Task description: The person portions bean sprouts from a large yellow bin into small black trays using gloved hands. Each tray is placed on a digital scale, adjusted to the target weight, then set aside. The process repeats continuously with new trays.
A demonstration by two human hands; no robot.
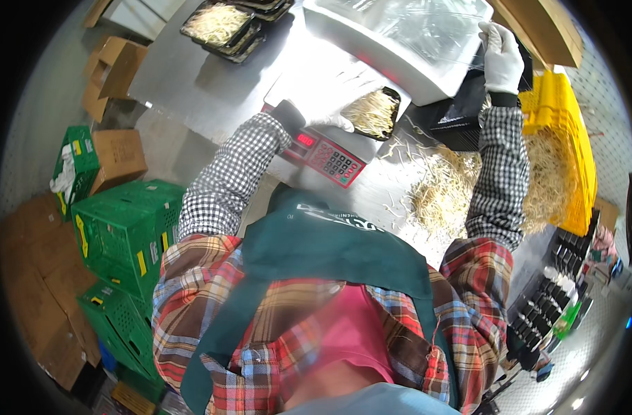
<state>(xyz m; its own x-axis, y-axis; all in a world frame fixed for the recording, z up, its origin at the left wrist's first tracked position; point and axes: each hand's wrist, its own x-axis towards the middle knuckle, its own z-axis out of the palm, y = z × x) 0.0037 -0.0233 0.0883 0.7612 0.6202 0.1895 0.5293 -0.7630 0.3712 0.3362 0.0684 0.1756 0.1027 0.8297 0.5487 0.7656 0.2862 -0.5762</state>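
My left hand (331, 101), in a white glove, is spread over the digital scale (329, 155), its thumb at the near edge of a black tray of bean sprouts (371, 114). Glare hides most of its fingers. My right hand (501, 57), also gloved in white, has its fingers pinched together at the right edge of a white box (383, 52) holding clear plastic film (425, 26). Whether film is between those fingers is hard to tell. Loose bean sprouts (443, 189) lie in a heap on the metal table, below my right hand.
Filled sprout trays (217, 26) stand at the upper left of the table. Black trays (456, 122) are stacked beside the white box. A yellow crate (580, 155) holds more sprouts at right. Green crates (126, 228) and cardboard boxes (120, 161) stand at left. Other people are far off at right.
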